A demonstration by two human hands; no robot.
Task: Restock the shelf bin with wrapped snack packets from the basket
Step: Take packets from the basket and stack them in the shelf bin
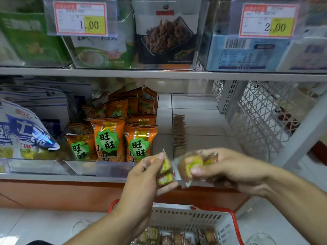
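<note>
My left hand grips clear-wrapped snack packets with green and yellow labels, held just in front of the lower shelf edge. My right hand holds another clear-wrapped packet close beside them, and a further one shows behind its fingers. Straight ahead on the lower shelf is a clear shelf bin, bare except for a row of brown packets along its left wall. Below my arms stands a white basket with red handles holding several more wrapped packets.
Left of the clear bin, a bin of orange snack bags stands upright, and blue-white bags lie further left. A white mesh basket sits at the right. The upper shelf carries bins with price tags 1.00 and 2.00.
</note>
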